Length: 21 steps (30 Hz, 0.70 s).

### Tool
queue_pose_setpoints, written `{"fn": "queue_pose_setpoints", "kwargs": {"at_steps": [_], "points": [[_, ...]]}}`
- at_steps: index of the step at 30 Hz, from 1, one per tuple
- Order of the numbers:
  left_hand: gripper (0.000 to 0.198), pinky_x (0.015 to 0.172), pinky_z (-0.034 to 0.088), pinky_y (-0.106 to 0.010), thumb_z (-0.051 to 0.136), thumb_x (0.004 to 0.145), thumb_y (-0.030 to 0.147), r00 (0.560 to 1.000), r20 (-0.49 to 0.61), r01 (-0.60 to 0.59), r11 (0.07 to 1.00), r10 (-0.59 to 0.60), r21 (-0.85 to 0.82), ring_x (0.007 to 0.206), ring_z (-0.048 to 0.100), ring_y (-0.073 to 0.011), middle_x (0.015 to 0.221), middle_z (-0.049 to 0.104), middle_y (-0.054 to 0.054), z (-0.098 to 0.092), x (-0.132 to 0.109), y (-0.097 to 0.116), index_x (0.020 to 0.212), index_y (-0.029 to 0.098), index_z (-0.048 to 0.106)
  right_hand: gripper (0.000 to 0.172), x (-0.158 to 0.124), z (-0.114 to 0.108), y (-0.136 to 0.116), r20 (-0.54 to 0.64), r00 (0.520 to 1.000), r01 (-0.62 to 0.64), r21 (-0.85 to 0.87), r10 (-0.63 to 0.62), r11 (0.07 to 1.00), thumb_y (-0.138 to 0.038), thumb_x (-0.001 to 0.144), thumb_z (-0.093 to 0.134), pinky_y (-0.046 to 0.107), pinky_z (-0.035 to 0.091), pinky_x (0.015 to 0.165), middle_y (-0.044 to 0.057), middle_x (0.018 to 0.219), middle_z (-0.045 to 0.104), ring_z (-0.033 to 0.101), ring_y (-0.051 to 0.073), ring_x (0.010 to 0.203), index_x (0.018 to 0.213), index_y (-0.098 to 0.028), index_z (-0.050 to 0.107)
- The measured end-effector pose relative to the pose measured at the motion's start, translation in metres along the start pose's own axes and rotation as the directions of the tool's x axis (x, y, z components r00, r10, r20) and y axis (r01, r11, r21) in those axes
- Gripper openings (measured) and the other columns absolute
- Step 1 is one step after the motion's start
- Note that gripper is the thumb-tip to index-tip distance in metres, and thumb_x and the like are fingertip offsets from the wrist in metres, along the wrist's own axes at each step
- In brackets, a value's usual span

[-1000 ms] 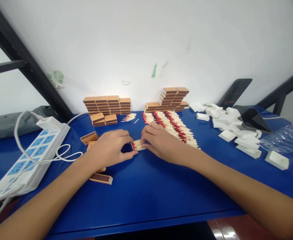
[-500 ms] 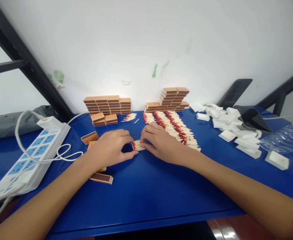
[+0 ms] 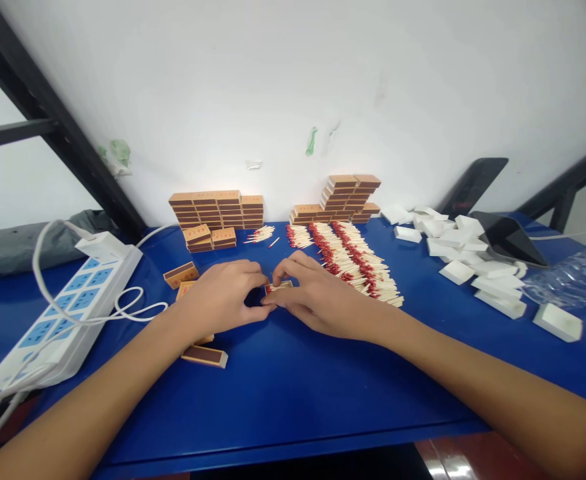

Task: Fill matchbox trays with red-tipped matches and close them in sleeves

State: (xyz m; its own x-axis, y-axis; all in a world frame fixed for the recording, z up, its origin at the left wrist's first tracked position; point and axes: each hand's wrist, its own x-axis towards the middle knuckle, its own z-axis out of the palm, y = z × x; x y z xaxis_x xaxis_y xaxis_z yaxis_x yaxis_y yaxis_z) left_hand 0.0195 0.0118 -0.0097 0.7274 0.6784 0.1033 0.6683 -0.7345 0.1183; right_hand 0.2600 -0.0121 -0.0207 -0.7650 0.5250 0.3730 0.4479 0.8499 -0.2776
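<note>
A small matchbox tray (image 3: 285,285) with red-tipped matches in it sits between my hands on the blue table. My left hand (image 3: 227,290) grips the tray's left end between thumb and fingers. Over the tray bends my right hand (image 3: 317,293), its thumb along the near side and its fingertips at the far side, covering much of the matches. Rows of loose matches (image 3: 350,257) lie just beyond and to the right of it. Beside my left wrist are several brown matchbox sleeves (image 3: 181,274), partly hidden by the hand and forearm.
Stacked matchboxes (image 3: 217,210) line the wall, with a second stack (image 3: 347,197) farther right. White empty trays (image 3: 453,240) are heaped at the right, near a clear plastic bottle (image 3: 573,277). A white power strip (image 3: 67,313) and its cables occupy the left.
My right hand has shifted slightly left along the tray, its thumb now close to my left fingertips. Less of the matches shows. My left hand keeps its hold.
</note>
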Motion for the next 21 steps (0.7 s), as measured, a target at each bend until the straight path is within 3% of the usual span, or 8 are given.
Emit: {"fn": "queue_pose_setpoints", "kwargs": {"at_steps": [8, 21], "points": [[0.028, 0.08, 0.052, -0.038, 0.069, 0.098, 0.044, 0.999, 0.02, 0.028, 1.0, -0.028, -0.004, 0.099, 0.071, -0.0255, 0.102, 0.074, -0.005, -0.002, 0.0, 0.001, 0.103, 0.018, 0.077, 0.03, -0.003, -0.003, 0.008, -0.056, 0.998, -0.003, -0.01, 0.003, 1.0, -0.009, 0.103, 0.055, 0.044, 0.05, 0.098, 0.011, 0.114, 0.063, 0.053, 0.025, 0.108, 0.112, -0.023, 0.08], [0.028, 0.081, 0.052, -0.038, 0.07, 0.097, 0.044, 0.999, 0.018, 0.03, 0.999, -0.03, -0.011, 0.099, 0.071, -0.0259, 0.102, 0.074, -0.006, -0.001, 0.0, 0.001, 0.105, 0.018, 0.076, 0.031, -0.005, -0.002, 0.013, -0.064, 0.998, -0.002, -0.057, -0.002, 0.998, -0.008, 0.101, 0.056, 0.046, 0.051, 0.099, 0.012, 0.114, 0.066, 0.056, 0.027, 0.11, 0.109, -0.022, 0.082]]}}
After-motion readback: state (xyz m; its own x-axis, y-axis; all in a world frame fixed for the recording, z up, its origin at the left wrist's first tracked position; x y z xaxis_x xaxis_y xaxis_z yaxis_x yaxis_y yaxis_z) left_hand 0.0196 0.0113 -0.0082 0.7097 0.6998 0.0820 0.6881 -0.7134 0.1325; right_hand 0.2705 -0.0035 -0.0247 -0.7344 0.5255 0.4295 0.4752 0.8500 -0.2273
